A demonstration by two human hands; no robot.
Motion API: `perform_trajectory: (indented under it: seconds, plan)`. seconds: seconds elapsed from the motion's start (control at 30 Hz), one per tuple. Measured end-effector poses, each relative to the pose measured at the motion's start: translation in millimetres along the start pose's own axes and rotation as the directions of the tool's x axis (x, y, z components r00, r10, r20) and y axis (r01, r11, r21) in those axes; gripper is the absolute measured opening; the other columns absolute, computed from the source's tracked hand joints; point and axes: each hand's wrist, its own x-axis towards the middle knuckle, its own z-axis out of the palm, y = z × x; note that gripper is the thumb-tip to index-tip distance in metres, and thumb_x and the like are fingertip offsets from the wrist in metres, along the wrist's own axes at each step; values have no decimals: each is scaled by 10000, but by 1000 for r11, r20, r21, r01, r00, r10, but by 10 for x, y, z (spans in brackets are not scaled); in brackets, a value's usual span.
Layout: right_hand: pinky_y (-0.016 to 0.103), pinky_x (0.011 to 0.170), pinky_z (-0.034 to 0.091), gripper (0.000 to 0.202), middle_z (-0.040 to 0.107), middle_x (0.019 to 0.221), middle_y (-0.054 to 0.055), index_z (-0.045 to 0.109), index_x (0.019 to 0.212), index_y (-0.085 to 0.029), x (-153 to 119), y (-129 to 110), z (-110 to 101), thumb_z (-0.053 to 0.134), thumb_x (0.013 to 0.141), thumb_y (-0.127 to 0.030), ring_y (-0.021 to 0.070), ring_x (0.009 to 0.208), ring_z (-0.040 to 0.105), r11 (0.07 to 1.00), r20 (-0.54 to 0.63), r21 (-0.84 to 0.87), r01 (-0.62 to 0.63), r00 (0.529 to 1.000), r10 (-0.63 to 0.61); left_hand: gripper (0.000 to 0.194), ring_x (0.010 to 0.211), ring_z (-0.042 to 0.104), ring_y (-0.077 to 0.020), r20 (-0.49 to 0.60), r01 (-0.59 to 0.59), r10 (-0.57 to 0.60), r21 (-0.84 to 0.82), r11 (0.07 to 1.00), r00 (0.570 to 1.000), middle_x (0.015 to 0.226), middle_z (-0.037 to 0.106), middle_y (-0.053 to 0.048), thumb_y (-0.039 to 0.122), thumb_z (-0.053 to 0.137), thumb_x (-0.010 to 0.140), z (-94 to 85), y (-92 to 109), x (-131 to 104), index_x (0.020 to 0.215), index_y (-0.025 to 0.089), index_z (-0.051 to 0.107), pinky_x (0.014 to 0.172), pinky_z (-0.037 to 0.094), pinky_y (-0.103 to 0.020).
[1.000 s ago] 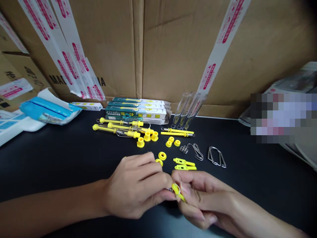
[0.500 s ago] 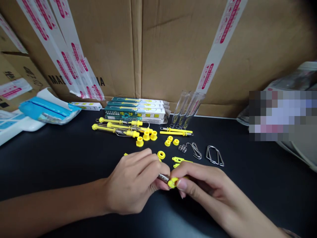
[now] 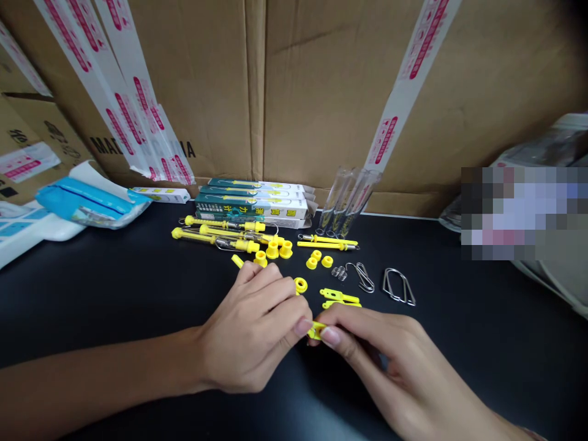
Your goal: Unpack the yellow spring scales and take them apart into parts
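A small yellow plastic piece (image 3: 316,331) is pinched between my two hands. My left hand (image 3: 261,331) is closed round its left end, and a yellow tip (image 3: 237,261) sticks out above the knuckles. My right hand (image 3: 381,349) grips the right end between thumb and forefinger. Just beyond lie a yellow ring (image 3: 301,285) and flat yellow parts (image 3: 340,296). Farther back are yellow caps (image 3: 285,249), small yellow rings (image 3: 327,261), small springs (image 3: 339,273), wire hooks (image 3: 362,277) and bent metal loops (image 3: 399,287).
Stacked small boxes (image 3: 257,205), clear tubes (image 3: 344,202) and yellow spring scales (image 3: 215,239) stand or lie before a large cardboard box (image 3: 321,92). A blue packet (image 3: 96,199) is at the left. Plastic bags (image 3: 560,147) lie at the right.
The metal cylinder seen between my hands is now hidden. My left thumb has moved up onto the yellow piece, and the yellow tip above my left knuckles shows more.
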Motion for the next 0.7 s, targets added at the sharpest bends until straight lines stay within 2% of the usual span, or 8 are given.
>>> perform_trajectory:
  seconds: [0.07, 0.2, 0.3, 0.37, 0.5, 0.63, 0.7]
  plan:
    - [219, 597, 424, 285, 628, 695, -25, 598, 813, -215, -15, -19, 9, 427, 1035, -267, 116, 597, 562, 1000, -15, -21, 12, 1000, -13, 320, 749, 411, -203, 8, -3, 3, -7, 1000, 1000, 769, 549, -27, 193, 327, 1032, -3, 5, 8, 815, 182, 562, 736, 250, -386]
    - [223, 562, 410, 294, 614, 665, -31, 605, 795, -225, -52, -33, 20, 436, 1029, -281, 124, 587, 558, 999, 12, 4, -42, 999, 42, 323, 748, 395, -195, 13, -11, 12, -61, 998, 1000, 744, 513, -8, 185, 326, 1031, -17, -6, 20, 792, 189, 542, 744, 246, -379]
    - [221, 592, 429, 272, 629, 678, -28, 628, 795, -240, -52, -16, 17, 477, 1010, -309, 155, 701, 626, 991, -10, 91, -94, 995, 95, 345, 759, 383, -195, 78, 9, 1, -129, 992, 997, 742, 489, -5, 186, 301, 1044, -36, -24, 28, 776, 190, 517, 745, 254, -370]
    - [214, 626, 451, 258, 661, 718, -31, 659, 823, -250, -35, -10, 5, 491, 1005, -322, 160, 742, 643, 979, 17, 166, -121, 993, 120, 362, 761, 378, -195, 105, 25, -9, -152, 988, 994, 736, 479, -4, 191, 288, 1052, -44, -36, 29, 764, 191, 508, 745, 256, -367]
    - [218, 709, 486, 268, 708, 791, -31, 694, 842, -260, -5, -25, -18, 491, 1005, -325, 155, 751, 651, 956, 58, 262, -136, 991, 125, 375, 751, 380, -191, 93, 22, -8, -154, 988, 996, 726, 497, -1, 207, 273, 1062, -40, -45, 28, 755, 197, 488, 738, 256, -365]
    - [231, 698, 495, 297, 719, 785, -17, 712, 838, -262, -29, -31, -8, 494, 1013, -363, 164, 737, 654, 945, 32, 305, -116, 993, 112, 366, 727, 414, -173, 48, -18, 26, -159, 987, 999, 712, 539, 13, 415, 413, 1042, -31, -33, 47, 759, 196, 487, 719, 286, -342]
    - [236, 693, 499, 288, 720, 780, -18, 719, 853, -270, -45, -23, 2, 501, 1015, -364, 164, 717, 651, 944, 17, 312, -103, 995, 103, 360, 717, 425, -164, 21, -27, 30, -122, 992, 999, 714, 551, 17, 462, 513, 999, -24, -20, 59, 765, 188, 495, 706, 301, -328]
